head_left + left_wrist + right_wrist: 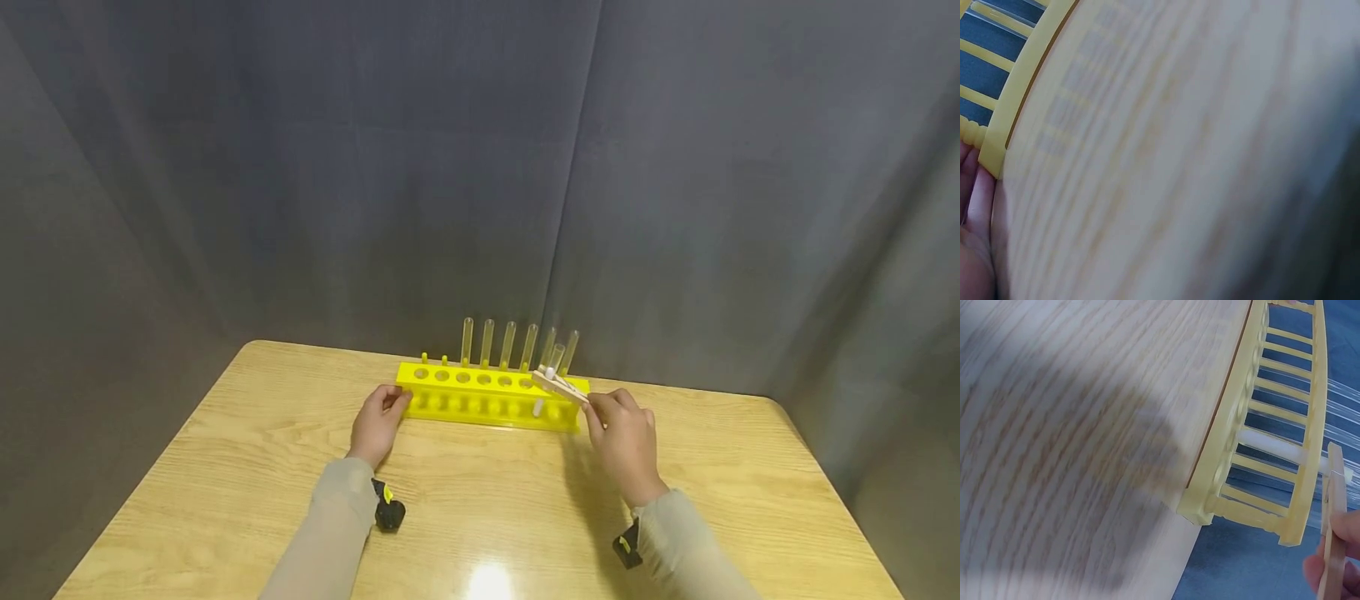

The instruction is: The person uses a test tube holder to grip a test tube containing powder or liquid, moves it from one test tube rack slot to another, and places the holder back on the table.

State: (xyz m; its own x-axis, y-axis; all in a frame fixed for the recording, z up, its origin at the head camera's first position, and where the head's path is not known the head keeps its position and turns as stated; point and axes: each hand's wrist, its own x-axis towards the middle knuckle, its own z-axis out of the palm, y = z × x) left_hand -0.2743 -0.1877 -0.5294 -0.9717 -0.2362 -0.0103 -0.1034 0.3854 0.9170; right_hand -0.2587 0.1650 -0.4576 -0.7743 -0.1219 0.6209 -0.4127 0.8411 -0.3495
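While your left hand (378, 423) grips the left end of the rack (465, 389) on the tabletop (480, 500), your right hand (626, 437) pinches a clamp (564, 389) around a tube (537, 407) near the rack's right end.

Yellow rack (474, 390) on seemingly wooden table (480, 492)

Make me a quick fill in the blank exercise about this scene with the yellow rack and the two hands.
1. The left hand holds the ____ end of the rack.
2. The right hand holds a clamp made of ____.
3. Seen below the rack's top, the tube in the clamp looks ____ in colour.
4. Near the left hand, ____ pegs stand bare.

Missing words: left; wood; white; two.
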